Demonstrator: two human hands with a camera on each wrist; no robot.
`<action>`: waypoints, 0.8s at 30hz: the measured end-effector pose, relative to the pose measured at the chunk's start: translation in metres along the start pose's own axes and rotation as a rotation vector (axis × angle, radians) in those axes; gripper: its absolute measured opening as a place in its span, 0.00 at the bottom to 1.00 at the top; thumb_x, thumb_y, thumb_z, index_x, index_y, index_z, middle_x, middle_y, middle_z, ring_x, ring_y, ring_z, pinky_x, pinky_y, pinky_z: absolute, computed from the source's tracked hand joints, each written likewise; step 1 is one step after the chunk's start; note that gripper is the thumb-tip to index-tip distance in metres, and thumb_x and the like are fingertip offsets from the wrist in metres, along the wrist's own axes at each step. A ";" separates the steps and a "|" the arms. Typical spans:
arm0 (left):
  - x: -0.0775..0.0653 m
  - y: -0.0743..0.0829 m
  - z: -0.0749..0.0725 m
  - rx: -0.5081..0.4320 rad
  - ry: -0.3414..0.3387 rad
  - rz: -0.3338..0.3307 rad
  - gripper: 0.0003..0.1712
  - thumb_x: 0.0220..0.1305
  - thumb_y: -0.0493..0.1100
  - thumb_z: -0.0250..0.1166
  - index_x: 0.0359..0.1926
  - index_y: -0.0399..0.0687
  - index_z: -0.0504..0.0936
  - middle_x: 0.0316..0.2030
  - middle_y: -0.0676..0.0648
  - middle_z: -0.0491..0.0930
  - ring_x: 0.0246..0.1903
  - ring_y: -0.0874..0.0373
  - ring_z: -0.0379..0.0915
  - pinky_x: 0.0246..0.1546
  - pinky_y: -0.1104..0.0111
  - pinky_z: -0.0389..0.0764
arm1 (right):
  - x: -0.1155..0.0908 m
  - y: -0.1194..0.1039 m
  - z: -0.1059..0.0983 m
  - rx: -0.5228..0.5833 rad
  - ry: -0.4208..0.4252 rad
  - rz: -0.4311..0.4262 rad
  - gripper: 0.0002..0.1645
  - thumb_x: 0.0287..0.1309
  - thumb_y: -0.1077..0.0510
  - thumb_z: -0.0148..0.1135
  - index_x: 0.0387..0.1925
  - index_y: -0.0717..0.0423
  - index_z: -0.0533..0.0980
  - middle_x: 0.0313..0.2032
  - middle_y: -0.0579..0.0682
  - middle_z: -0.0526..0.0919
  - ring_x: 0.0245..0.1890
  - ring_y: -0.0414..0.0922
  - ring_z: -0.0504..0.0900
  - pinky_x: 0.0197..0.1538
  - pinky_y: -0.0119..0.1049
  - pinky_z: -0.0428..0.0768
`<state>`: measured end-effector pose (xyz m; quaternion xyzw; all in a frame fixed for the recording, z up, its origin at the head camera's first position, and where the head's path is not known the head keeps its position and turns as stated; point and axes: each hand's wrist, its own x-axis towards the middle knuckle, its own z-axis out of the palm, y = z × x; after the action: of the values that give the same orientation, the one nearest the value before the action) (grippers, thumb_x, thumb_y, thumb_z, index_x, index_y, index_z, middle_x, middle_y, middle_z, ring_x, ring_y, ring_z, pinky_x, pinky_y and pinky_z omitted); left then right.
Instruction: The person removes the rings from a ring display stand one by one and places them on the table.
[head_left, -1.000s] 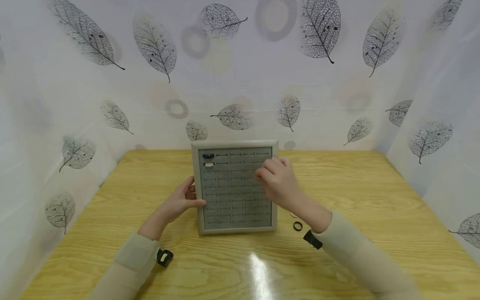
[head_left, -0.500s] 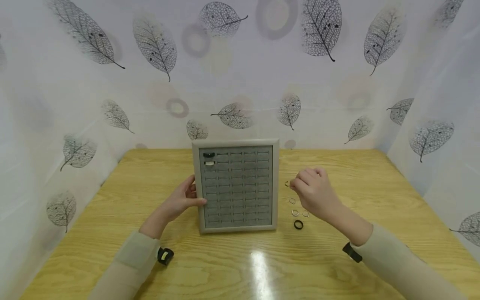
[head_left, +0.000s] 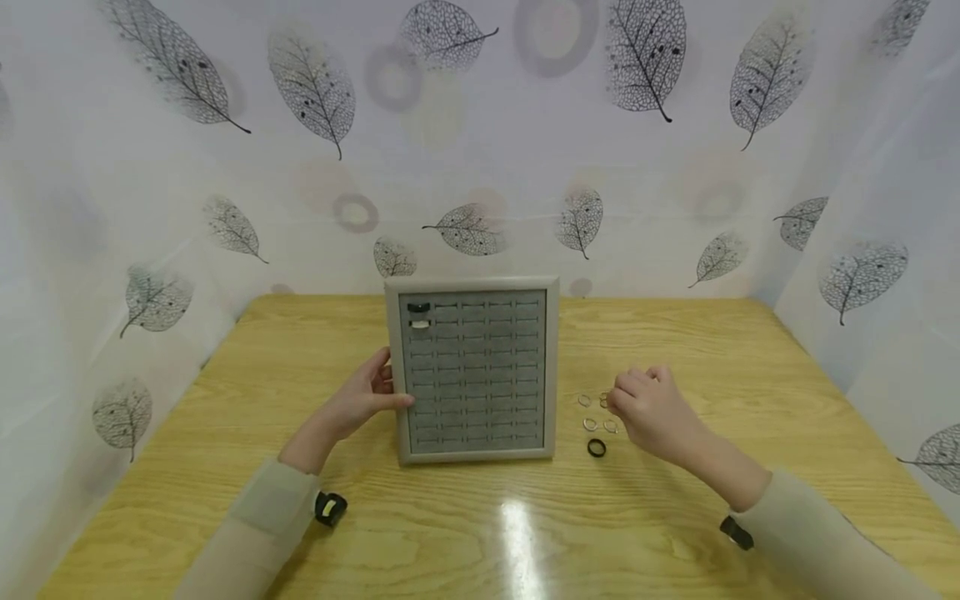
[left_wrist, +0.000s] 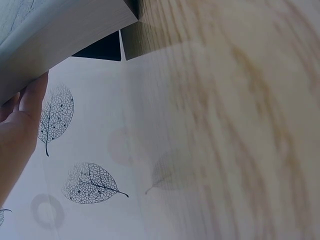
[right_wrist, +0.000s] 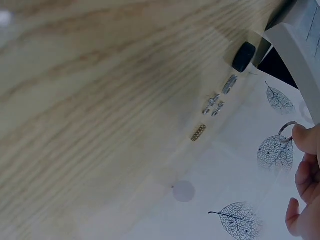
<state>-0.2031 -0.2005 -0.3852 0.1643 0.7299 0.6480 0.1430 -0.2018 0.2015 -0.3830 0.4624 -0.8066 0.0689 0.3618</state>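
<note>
My left hand [head_left: 360, 398] grips the left side of an upright ring display board [head_left: 474, 457], thumb on its front and fingers behind. Its grey slotted face sits in a pale frame. A black ring [head_left: 418, 307] fills the top left slot, with a whitish ring [head_left: 419, 324] just below. Right of the board, my right hand [head_left: 656, 417] pinches a thin silver ring [right_wrist: 287, 129] between thumb and finger, clearest in the right wrist view. Close to that hand lie a loose black ring [head_left: 596, 447], several silver rings [head_left: 590, 424] and a gold-coloured ring [right_wrist: 198, 133].
The wooden table [head_left: 480, 533] runs back to a white curtain [head_left: 480, 142] printed with leaves, which also closes both sides. A dark support [left_wrist: 100, 50] shows behind the board in the left wrist view.
My right hand has moved from in front of the board's upper right, out to the right and down towards the loose rings, uncovering them. My left hand and the board have stayed in place.
</note>
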 end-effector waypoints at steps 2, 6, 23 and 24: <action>0.000 0.000 0.000 0.003 0.001 -0.001 0.47 0.51 0.35 0.66 0.66 0.41 0.46 0.51 0.34 0.67 0.46 0.49 0.69 0.44 0.59 0.72 | -0.006 0.000 0.002 -0.005 -0.061 -0.001 0.23 0.63 0.53 0.42 0.14 0.55 0.70 0.17 0.45 0.65 0.18 0.43 0.62 0.26 0.41 0.59; 0.000 0.000 -0.001 0.015 -0.001 0.001 0.48 0.51 0.36 0.66 0.66 0.41 0.46 0.51 0.34 0.67 0.47 0.49 0.69 0.45 0.60 0.72 | -0.017 -0.003 0.002 -0.020 -0.236 0.023 0.11 0.42 0.60 0.62 0.14 0.52 0.70 0.17 0.42 0.63 0.19 0.41 0.61 0.26 0.39 0.59; -0.001 0.001 0.000 0.013 -0.009 0.002 0.47 0.51 0.36 0.66 0.66 0.41 0.45 0.51 0.34 0.66 0.46 0.49 0.69 0.45 0.60 0.72 | -0.029 -0.009 0.002 0.015 -0.577 0.076 0.14 0.41 0.60 0.67 0.14 0.48 0.69 0.16 0.38 0.59 0.19 0.38 0.59 0.28 0.39 0.60; -0.001 0.001 0.000 0.013 -0.011 0.002 0.48 0.51 0.37 0.66 0.66 0.41 0.45 0.52 0.34 0.66 0.47 0.49 0.69 0.45 0.60 0.72 | -0.029 -0.009 0.003 0.014 -0.577 0.073 0.14 0.41 0.60 0.68 0.14 0.47 0.69 0.16 0.38 0.59 0.19 0.37 0.59 0.28 0.39 0.60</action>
<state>-0.2025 -0.2011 -0.3843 0.1692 0.7331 0.6425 0.1453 -0.1872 0.2155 -0.4057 0.4363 -0.8916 -0.0468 0.1115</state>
